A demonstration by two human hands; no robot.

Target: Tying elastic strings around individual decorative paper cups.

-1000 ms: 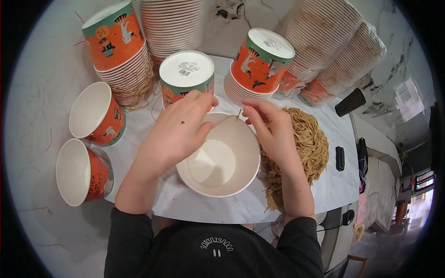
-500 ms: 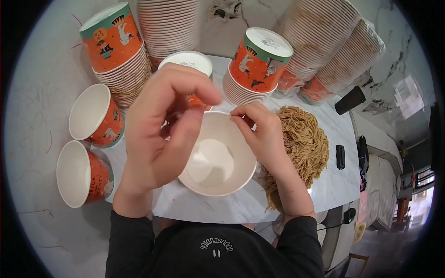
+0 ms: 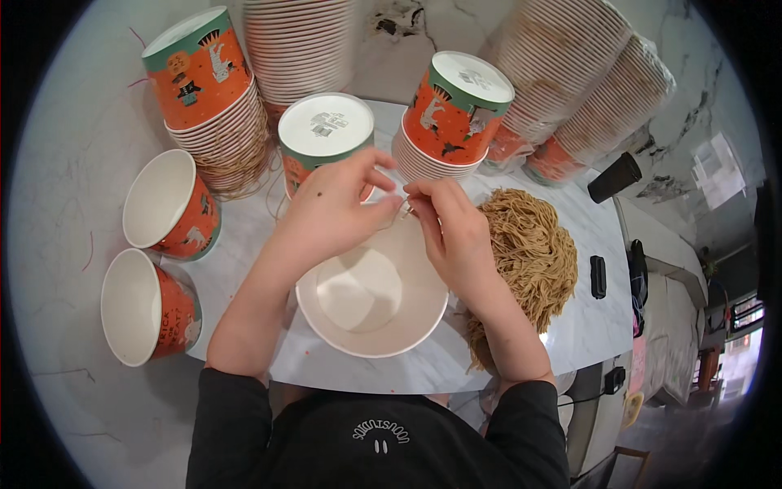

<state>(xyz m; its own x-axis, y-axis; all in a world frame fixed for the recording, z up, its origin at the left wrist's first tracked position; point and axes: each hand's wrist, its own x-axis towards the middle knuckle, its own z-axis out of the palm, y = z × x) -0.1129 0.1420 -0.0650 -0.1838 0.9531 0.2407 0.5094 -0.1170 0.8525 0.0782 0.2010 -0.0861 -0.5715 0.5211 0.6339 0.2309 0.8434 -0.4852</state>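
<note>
A white-lined paper bucket (image 3: pixel 371 326) stands open side up at the table's front, between my forearms. At its far rim, the fingertips of my right hand (image 3: pixel 456 236) are pinched; a small bit between them is too fine to make out. My left hand (image 3: pixel 342 204) hovers over the far left of the same rim, thumb and fingers apart. Beside my right forearm lies a heap of tan cord (image 3: pixel 533 261). Behind my left hand an orange and green paper bucket (image 3: pixel 326 126) stands upside down.
Upside-down bucket stacks stand at the back left (image 3: pixel 199 73) and back middle (image 3: pixel 456 110), with wrapped stacks (image 3: pixel 570 65) farther right. Two open buckets (image 3: pixel 159 200) (image 3: pixel 130 306) lie tilted at the left. A black cup (image 3: pixel 615 177) and small black case (image 3: pixel 598 277) sit at the right.
My left hand has come down from in front of the camera to the bucket's far rim. The bucket has shifted slightly toward me and left. My right hand stays at the rim.
</note>
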